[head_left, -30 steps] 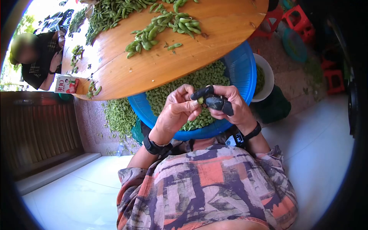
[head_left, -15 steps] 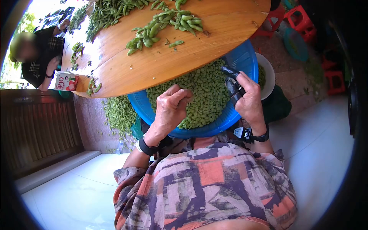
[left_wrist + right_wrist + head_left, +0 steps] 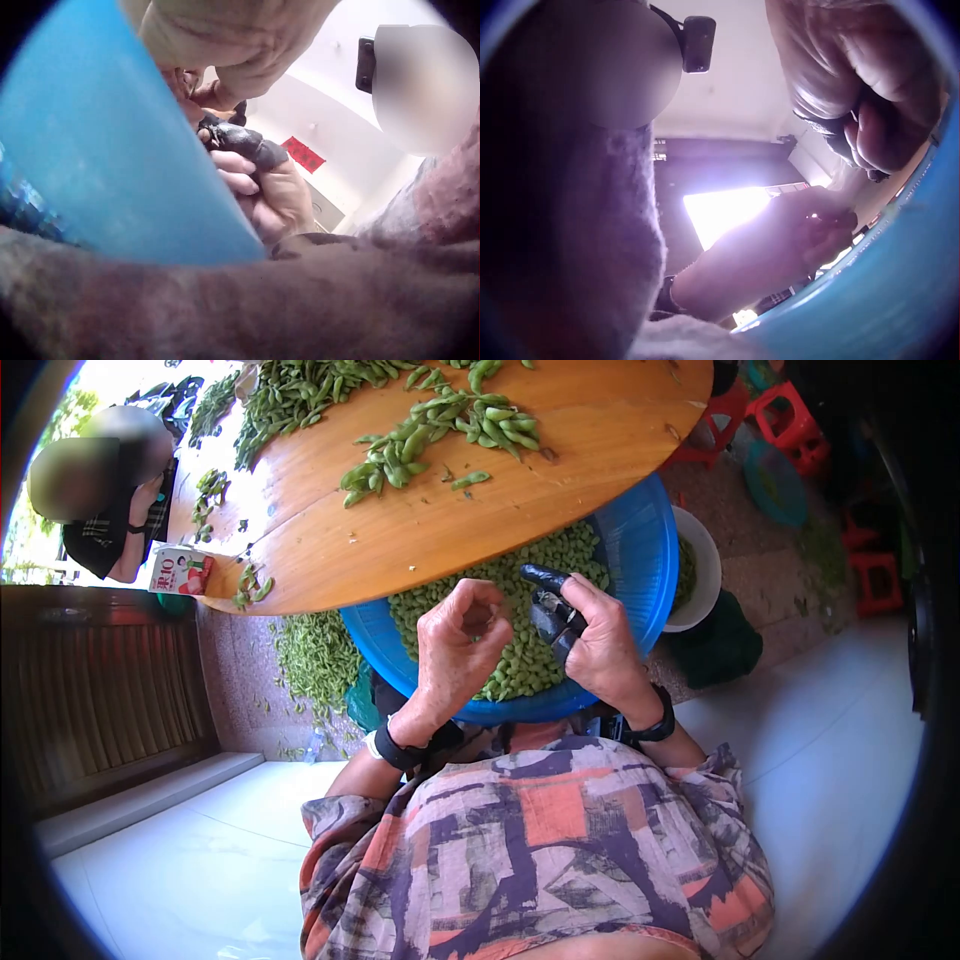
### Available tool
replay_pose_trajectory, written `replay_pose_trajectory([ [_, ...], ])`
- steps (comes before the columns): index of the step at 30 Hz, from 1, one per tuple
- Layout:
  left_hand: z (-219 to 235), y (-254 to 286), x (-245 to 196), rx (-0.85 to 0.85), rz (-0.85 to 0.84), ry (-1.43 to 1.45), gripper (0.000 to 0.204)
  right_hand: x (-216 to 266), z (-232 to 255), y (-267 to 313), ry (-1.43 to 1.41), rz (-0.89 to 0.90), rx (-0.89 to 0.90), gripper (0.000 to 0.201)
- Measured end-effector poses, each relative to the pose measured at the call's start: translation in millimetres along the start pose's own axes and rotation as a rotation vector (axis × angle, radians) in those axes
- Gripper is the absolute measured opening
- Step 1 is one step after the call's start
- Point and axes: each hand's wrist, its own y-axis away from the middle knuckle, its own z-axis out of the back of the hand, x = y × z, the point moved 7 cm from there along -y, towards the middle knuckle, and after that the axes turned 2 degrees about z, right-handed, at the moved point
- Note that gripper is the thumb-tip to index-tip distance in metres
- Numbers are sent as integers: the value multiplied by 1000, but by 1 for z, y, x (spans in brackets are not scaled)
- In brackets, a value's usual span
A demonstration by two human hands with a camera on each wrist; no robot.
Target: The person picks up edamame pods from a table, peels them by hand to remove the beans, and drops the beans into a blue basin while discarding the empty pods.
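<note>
My left hand (image 3: 460, 640) hovers over a blue basin (image 3: 660, 585) of shelled green beans (image 3: 520, 672). Its fingers are curled, thumb near the index finger, and no pod shows between them. Just to the right is my right hand (image 3: 605, 645), with black covers (image 3: 553, 622) on the thumb and index finger. A small pale spot shows between those covers; I cannot tell whether it is a pod. In the left wrist view the right hand's bare fingers (image 3: 236, 172) are curled below the dark covers. The right wrist view has the left hand (image 3: 795, 232) backlit beyond the basin's rim.
A wooden table (image 3: 330, 565) overhangs the basin and carries edamame pods (image 3: 400, 455) in heaps, plus a small carton (image 3: 180, 572). Green pods (image 3: 312, 660) lie heaped on the floor at left. A white bowl (image 3: 707, 575) and red stools (image 3: 785, 420) stand at right. A person (image 3: 105, 510) sits across.
One second ago both hands met around a small green pod. They parted, the right hand swinging right, and now they have come closer again, still apart. The pod no longer shows.
</note>
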Motion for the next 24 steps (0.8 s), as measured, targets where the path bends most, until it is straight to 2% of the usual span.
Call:
replay_pose_trajectory([
  [1, -4, 1, -2, 34, 41, 215, 19, 3, 0, -1, -2, 8, 2, 40],
  [2, -8, 1, -3, 64, 80, 426, 20, -1, -2, -1, -129, -107, 26, 37],
  [3, -11, 1, -6, 103, 64, 469, 26, -6, -7, 0, -258, -221, 55, 33],
  [4, -12, 1, -11, 125, 69, 494, 28, -12, -4, 3, -330, -252, -9, 30],
  [6, -8, 1, -36, 232, -91, 277, 27, -12, 11, 3, -337, -274, -54, 23],
  [7, 3, -5, -49, 237, -196, 155, 27, -14, 22, 2, -449, -192, -140, 19],
  [8, 23, -12, -58, 97, -363, -19, 24, -19, 37, 2, -561, -111, -226, 19],
  [9, 48, -18, -65, -71, -435, -234, 24, -21, 58, 2, -497, -59, -294, 17],
  [10, 73, -28, -55, -214, -419, -213, 29, -25, 82, 4, -431, -9, -365, 18],
  [11, 99, -40, -43, -331, -295, -184, 24, -39, 109, 11, -219, -56, -454, 18],
  [12, 122, -51, -41, -437, -188, -340, 16, -50, 133, 17, -3, -104, -539, 19],
  [13, 140, -64, -41, -463, -226, -513, 15, -54, 149, 20, 204, -173, -588, 20],
  [14, 151, -73, -34, -437, -163, -540, 16, -51, 162, 20, 413, -241, -634, 24],
  [15, 156, -81, -26, -375, -140, -561, 16, -37, 166, 19, 602, -191, -630, 29],
  [16, 156, -86, -20, -312, -115, -582, 16, -38, 168, 21, 600, -190, -630, 29],
  [18, 153, -90, -15, -299, -103, -605, 16, -37, 172, 23, 617, -138, -604, 29],
  [19, 151, -92, -13, -283, -91, -628, 16, -36, 171, 24, 615, -169, -599, 32],
  [22, 156, -93, -8, -320, -112, -630, 16, -37, 160, 21, 572, -211, -556, 35],
  [24, 151, -86, -12, -321, -140, -569, 15, -32, 151, 19, 571, -202, -564, 27],
])
